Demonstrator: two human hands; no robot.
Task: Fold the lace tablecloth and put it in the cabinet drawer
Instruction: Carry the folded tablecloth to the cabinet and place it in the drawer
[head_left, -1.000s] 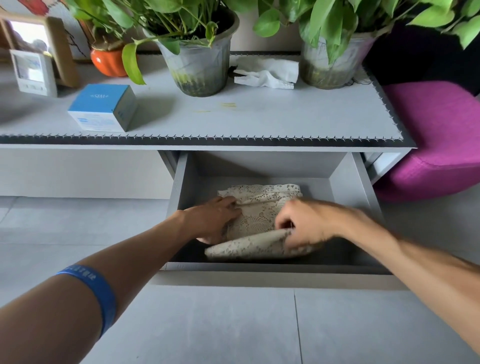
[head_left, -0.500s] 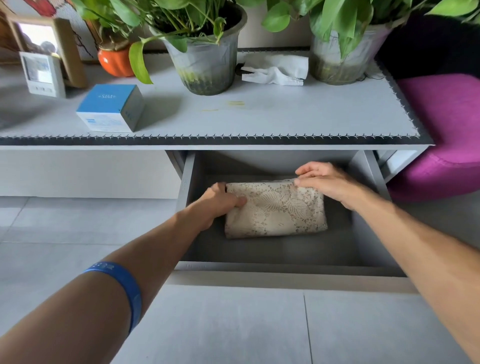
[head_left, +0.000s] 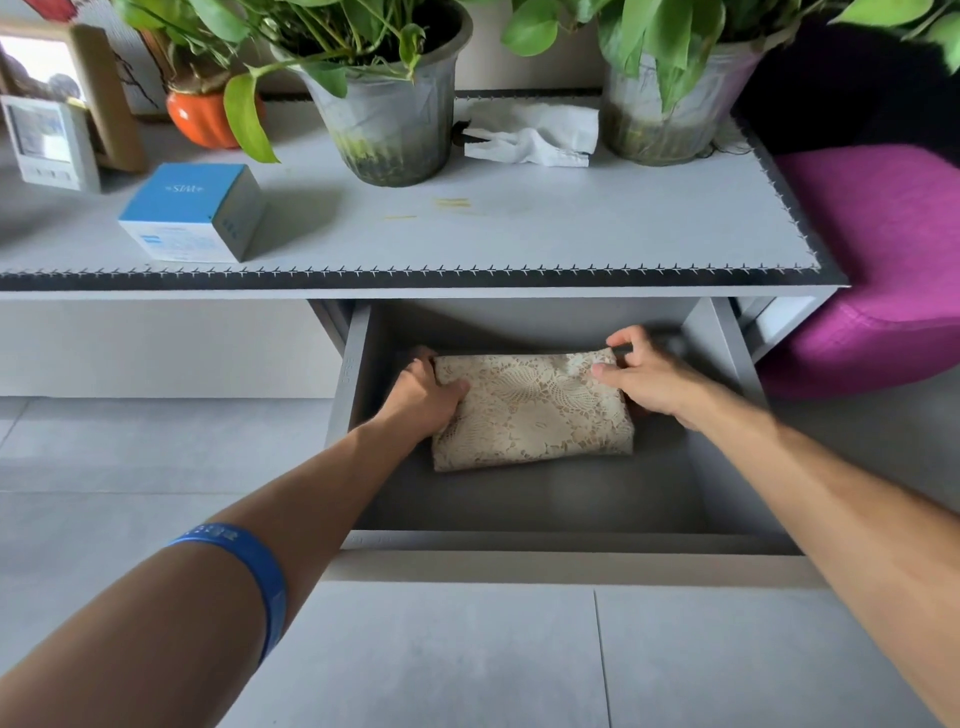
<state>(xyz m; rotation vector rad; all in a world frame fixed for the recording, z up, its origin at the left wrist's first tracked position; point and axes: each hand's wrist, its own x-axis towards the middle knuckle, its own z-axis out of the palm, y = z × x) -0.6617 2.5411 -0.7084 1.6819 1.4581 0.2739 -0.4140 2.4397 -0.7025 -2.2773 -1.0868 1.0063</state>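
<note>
Drawer (head_left: 519, 540) stands pulled open below the tabletop (head_left: 519, 228). Folded tablecloth (head_left: 530, 410) lies flat on the drawer floor, toward the back. Left hand (head_left: 423, 397) grips its left edge, thumb on top. Right hand (head_left: 647, 376) is at the far right corner, fingers curled; whether it pinches the lace cannot be told. Farther back, on the tabletop: blue box (head_left: 192, 210), two potted plants, crumpled tissue (head_left: 535, 137).
</note>
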